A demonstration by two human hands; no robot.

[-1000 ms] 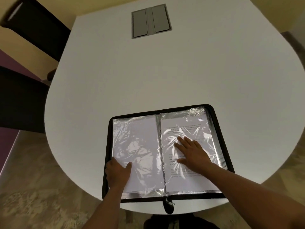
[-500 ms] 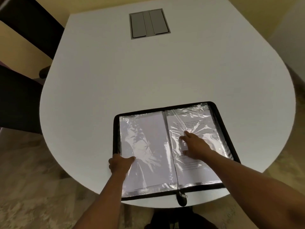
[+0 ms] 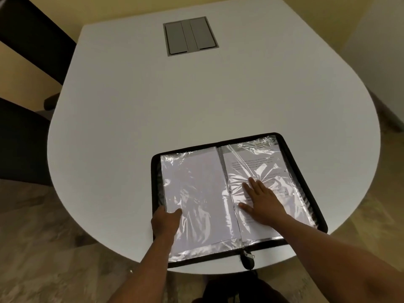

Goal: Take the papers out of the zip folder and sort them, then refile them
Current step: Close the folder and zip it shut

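Note:
A black zip folder [image 3: 306,171] lies open at the near edge of the white table [image 3: 196,101]. Its clear plastic sleeves hold papers: a blank white sheet [image 3: 196,184] on the left page, a printed sheet [image 3: 258,165] on the right. My left hand [image 3: 165,221] grips the folder's left edge, thumb lying on the left sleeve. My right hand [image 3: 261,202] rests flat on the right sleeve near the spine, fingers straight and spread. The zipper pull [image 3: 248,256] hangs over the table's front edge.
A grey cable hatch [image 3: 189,36] is set into the table at the far side. Dark chairs [image 3: 24,127] stand at the left. Patterned floor shows around the table's curved near edge.
My right hand's fingers have flattened again onto the right sleeve after bunching up half a second ago. The left hand keeps its grip. The camera view shifted slightly.

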